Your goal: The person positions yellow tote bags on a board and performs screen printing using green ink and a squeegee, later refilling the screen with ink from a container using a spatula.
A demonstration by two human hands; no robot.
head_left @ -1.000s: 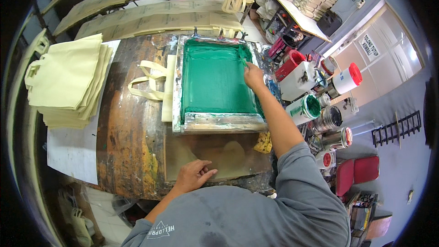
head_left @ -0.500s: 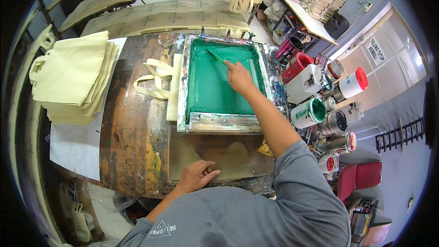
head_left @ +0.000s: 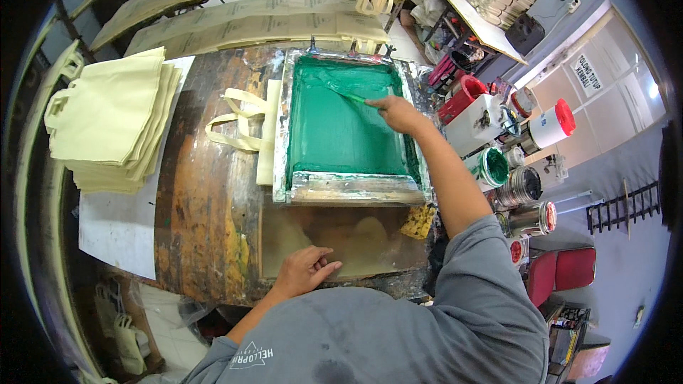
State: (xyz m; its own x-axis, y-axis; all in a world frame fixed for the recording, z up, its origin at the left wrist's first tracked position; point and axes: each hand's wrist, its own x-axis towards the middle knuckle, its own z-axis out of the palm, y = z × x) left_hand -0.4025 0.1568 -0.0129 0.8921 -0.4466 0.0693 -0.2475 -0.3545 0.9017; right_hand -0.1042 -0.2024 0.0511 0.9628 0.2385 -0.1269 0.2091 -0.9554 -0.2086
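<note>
My right hand (head_left: 398, 115) grips the green handle of a thin spatula (head_left: 350, 96). Its tip lies in the wet green ink (head_left: 341, 139) spread over the mesh of a screen-printing frame (head_left: 327, 193). Thicker ink gathers along the screen's far side. From the frame's left side sticks out the edge of a cream tote bag (head_left: 266, 160), its looped handles on the table; the rest of that bag is hidden. Near the table's front edge my left hand (head_left: 302, 272) rests over a brownish see-through sheet, fingers loosely bent, thumb apart, nothing in it.
A stack of cream tote bags (head_left: 107, 110) sits on white paper at left. Ink tubs, including a green-smeared one (head_left: 492, 168), crowd the right. A yellow sponge (head_left: 418, 222) lies by the frame's near right corner. Racks of bags (head_left: 270, 11) stand beyond the table.
My right hand has moved right and slightly nearer with the spatula, which lies at a flatter angle. More of the yellow sponge shows. The left hand stays about where it was.
</note>
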